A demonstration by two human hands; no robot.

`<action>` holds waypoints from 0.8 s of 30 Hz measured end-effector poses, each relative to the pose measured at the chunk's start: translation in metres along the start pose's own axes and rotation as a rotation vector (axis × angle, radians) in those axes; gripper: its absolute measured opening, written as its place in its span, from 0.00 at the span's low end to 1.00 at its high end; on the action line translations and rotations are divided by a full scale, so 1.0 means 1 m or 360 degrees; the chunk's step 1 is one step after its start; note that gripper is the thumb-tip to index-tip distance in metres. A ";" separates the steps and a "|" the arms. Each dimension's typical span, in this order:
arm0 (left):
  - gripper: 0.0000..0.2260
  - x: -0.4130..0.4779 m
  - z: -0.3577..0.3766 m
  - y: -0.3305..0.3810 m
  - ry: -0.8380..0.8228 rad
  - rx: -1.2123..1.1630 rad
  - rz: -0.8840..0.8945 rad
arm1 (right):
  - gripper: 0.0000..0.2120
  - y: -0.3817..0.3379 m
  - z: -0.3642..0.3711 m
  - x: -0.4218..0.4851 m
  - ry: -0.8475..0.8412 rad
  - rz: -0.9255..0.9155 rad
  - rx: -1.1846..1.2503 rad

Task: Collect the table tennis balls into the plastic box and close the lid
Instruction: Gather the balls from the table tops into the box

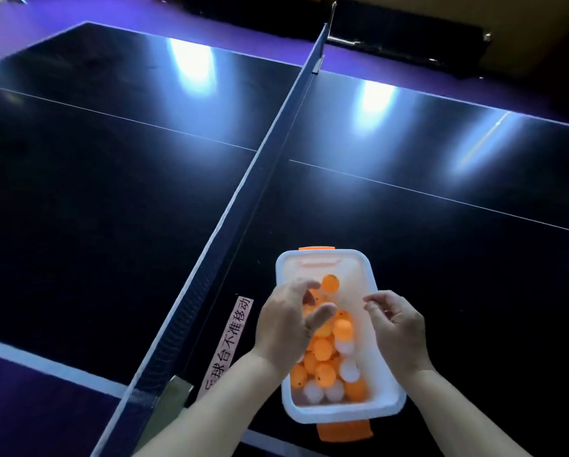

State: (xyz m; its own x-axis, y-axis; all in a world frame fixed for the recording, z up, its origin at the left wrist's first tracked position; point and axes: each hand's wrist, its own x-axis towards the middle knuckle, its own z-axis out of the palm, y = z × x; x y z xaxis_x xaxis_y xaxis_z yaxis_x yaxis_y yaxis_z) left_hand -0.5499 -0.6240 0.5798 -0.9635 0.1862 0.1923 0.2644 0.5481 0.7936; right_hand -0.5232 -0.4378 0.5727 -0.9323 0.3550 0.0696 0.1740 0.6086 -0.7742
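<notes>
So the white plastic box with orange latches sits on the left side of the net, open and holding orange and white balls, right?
Not quite: the head view shows the white plastic box with orange latches on the right side of the dark net. It is open, holding orange and white balls.

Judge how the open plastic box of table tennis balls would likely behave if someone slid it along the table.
The plastic box looks thin-walled and its load is hollow balls, so it is probably light and would slide easily on the glossy table. The orange and white balls lie loose and would likely roll and shift. With no lid on, a sharp shove might spill some.
</notes>
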 end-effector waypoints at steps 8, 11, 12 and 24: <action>0.25 -0.035 0.033 0.005 0.0136 0.0477 -0.0647 | 0.07 0.032 -0.022 -0.001 -0.0128 -0.0137 -0.0075; 0.28 -0.045 0.040 0.010 0.0043 0.0570 -0.0928 | 0.10 0.041 -0.026 0.002 -0.0205 -0.0072 -0.0051; 0.25 -0.047 0.041 0.013 0.0031 0.0533 -0.1012 | 0.12 0.043 -0.027 0.003 -0.0269 -0.0041 -0.0058; 0.05 -0.086 0.036 0.039 0.0354 0.0235 -0.0857 | 0.16 0.047 -0.051 -0.022 -0.0517 0.0094 0.0033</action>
State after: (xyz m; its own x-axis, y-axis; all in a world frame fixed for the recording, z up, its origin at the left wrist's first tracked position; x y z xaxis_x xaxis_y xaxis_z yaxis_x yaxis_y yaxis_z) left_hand -0.4551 -0.5891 0.5731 -0.9452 -0.3152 -0.0855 -0.2754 0.6285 0.7274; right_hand -0.4787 -0.3807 0.5667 -0.9738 0.1425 -0.1774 0.2274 0.5779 -0.7838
